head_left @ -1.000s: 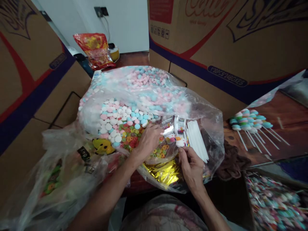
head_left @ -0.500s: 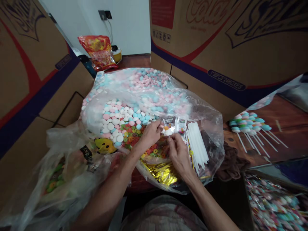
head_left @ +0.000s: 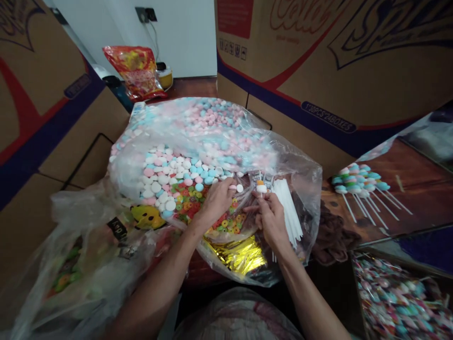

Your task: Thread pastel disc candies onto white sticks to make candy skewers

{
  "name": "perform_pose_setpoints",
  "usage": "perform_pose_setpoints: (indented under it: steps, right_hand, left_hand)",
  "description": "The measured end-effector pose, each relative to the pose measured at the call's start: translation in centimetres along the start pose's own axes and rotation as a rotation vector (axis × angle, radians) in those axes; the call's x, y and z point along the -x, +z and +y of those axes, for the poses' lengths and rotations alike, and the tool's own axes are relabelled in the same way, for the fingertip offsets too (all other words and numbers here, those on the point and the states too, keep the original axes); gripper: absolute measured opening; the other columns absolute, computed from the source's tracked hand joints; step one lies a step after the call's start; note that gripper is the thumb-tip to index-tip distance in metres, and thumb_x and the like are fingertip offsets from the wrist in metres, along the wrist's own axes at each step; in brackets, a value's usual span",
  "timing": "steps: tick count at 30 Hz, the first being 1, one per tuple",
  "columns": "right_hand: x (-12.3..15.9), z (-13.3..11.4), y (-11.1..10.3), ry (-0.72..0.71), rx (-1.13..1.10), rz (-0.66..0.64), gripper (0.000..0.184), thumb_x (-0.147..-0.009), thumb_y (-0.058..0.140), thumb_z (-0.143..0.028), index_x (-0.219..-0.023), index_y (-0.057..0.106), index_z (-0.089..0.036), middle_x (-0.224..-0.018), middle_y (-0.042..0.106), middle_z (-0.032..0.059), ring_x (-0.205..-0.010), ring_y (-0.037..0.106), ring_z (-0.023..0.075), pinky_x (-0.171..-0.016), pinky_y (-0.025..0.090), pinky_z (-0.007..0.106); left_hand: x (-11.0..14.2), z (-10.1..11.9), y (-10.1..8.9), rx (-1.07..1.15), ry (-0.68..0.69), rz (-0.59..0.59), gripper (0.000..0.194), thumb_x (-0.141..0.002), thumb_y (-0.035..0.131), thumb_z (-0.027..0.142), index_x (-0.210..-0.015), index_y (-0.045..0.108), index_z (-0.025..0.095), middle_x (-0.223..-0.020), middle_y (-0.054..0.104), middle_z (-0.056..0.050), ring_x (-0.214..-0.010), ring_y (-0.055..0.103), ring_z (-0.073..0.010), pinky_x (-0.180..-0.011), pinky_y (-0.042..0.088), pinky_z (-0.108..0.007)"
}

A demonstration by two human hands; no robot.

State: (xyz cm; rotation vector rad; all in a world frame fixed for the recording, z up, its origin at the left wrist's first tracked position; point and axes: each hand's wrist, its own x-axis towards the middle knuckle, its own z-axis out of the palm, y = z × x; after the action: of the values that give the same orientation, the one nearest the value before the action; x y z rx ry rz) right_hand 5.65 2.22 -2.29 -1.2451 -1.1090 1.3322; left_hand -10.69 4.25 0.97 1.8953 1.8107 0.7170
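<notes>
Between the fingertips of my left hand point(head_left: 220, 198) is a pink marshmallow point(head_left: 232, 187), and a white marshmallow point(head_left: 239, 188) shows right beside those fingers. My right hand point(head_left: 272, 218) pinches a lollipop stick, mostly hidden by the fingers, topped by a white marshmallow and an orange gummy ring point(head_left: 260, 183). Loose white, pink and blue marshmallows point(head_left: 170, 178) lie in front of my left hand. Coloured gummy rings point(head_left: 191, 203) are spread beneath it. White sticks point(head_left: 288, 210) lie in a bundle to the right of my right hand, and gold twist ties point(head_left: 237, 255) sit nearer my body.
A large clear bag of marshmallows point(head_left: 219, 115) fills the back. Cardboard boxes point(head_left: 283, 61) rise on both sides. Several finished marshmallow sticks point(head_left: 361, 182) rest at the right, above a box of wrapped candies point(head_left: 403, 302). A red snack bag point(head_left: 136, 73) stands behind.
My hands have moved apart. The right hand went right with the stick, which now stands upright with its candy on top; the left hand shifted slightly left in view.
</notes>
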Motion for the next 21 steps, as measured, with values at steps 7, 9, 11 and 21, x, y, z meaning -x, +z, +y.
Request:
perform_pose_setpoints:
  steps: [7, 9, 11, 21]
  right_hand:
    - [0.9, -0.9, -1.0, 0.032, -0.097, 0.05, 0.029, -0.085, 0.061, -0.046, -0.086, 0.042, -0.024, -0.092, 0.071, 0.0022, -0.034, 0.041, 0.0039, -0.031, 0.021, 0.017]
    - [0.6, -1.1, -0.5, -0.019, -0.043, 0.019, 0.026, -0.088, 0.058, -0.045, -0.087, 0.044, -0.023, -0.094, 0.071, 0.0028, -0.036, 0.044, 0.0048, -0.033, 0.025, 0.018]
    - [-0.1, -1.2, 0.1, -0.053, 0.009, -0.021, 0.022, -0.089, 0.056, -0.043, -0.089, 0.046, -0.023, -0.09, 0.071, 0.0023, -0.038, 0.045, 0.0061, -0.035, 0.029, 0.019]
    - [-3.5, -0.2, 0.1, 0.03, 0.007, 0.02, 0.019, -0.083, 0.055, -0.039, -0.089, 0.044, -0.023, -0.06, 0.055, -0.0075, -0.033, 0.04, 0.0081, -0.034, 0.024, 0.019]
  left_hand:
    - [-0.8, 0.3, 0.5, 0.167, -0.034, 0.036, 0.012, -0.084, 0.053, 0.015, -0.082, 0.064, 0.017, -0.079, 0.067, -0.004, -0.075, 0.059, -0.0169, -0.069, 0.042, -0.027]
    - [-1.2, 0.5, 0.9, 0.176, -0.036, 0.029, 0.011, -0.084, 0.054, 0.016, -0.083, 0.065, 0.016, -0.082, 0.068, -0.004, -0.077, 0.06, -0.0172, -0.071, 0.044, -0.027]
    - [-1.4, 0.6, 1.4, 0.123, -0.037, 0.002, 0.012, -0.084, 0.053, 0.016, -0.082, 0.065, 0.016, -0.082, 0.068, -0.005, -0.077, 0.06, -0.0178, -0.073, 0.045, -0.028]
    - [-0.2, 0.1, 2.7, 0.002, 0.01, 0.02, 0.014, -0.085, 0.051, 0.014, -0.092, 0.063, 0.017, -0.095, 0.062, -0.009, -0.097, 0.056, -0.0238, -0.088, 0.047, -0.037]
